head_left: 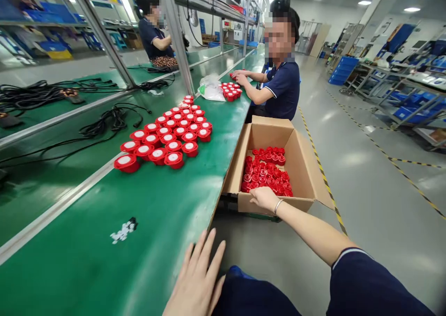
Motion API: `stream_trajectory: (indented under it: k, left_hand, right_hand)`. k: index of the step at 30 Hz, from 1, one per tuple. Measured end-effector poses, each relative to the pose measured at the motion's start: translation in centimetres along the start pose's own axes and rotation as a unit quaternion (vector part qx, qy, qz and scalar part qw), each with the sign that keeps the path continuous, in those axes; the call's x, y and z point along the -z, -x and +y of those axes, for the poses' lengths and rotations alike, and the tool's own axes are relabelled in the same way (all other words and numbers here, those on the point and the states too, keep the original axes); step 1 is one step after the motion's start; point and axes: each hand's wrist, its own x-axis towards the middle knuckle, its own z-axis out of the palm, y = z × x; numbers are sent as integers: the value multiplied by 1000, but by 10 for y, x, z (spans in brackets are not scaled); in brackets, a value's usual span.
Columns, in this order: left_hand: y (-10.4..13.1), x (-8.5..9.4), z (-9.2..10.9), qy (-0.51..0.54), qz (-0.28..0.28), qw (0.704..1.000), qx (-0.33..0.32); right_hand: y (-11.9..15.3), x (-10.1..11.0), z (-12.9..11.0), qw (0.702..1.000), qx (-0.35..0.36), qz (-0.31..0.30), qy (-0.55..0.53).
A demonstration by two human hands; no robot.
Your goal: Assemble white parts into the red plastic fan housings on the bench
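Observation:
My left hand (198,279) is open at the near edge of the green table (167,223), its fingers stretched out and holding nothing. My right hand (265,199), with a bracelet at its wrist, reaches to the near rim of an open cardboard box (299,162). Its fingers are curled over that rim by the near left corner. Inside the box lie many red rose-shaped pieces (266,176), swirled sides up. On the table stands a group of red pieces with white round tops (172,146). Nearer to me is a small pile of white bits (123,231).
A co-worker (282,86) sits beyond the box, hands at more red pieces (232,91) beside a clear plastic bag (211,88). Black cables (111,123) lie left of a metal rail. Another person (155,32) works across the table. Yellow-black tape (318,162) marks the floor.

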Motion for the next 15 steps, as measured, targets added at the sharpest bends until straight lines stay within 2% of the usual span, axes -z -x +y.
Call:
stream_trajectory:
  k: [3,6,8,10,11,12,15]
  left_hand:
    - [-70,-15,1,33,-38,998,-43]
    - [-134,-40,1,61,-101,990,-75]
    - [-166,-57,0,71,-143,984,-83]
    - [-188,-73,-1,70,-168,980,-79]
    - [-195,-79,-2,67,-176,979,-73]
    - [-199,-84,-2,63,-184,979,-67]
    - [-204,-91,-3,58,-207,976,-46]
  right_hand:
    - [13,-3,-1,997,9,55,-48]
    - [52,-19,-11,988,8,122,-98]
    - [88,-47,-25,980,6,151,-128]
    - [120,-88,-40,974,23,143,-175]
    - [131,-110,-47,949,10,134,-284]
    - [138,-132,-51,915,-34,105,-387]
    - [130,-178,-48,891,-102,49,-441]
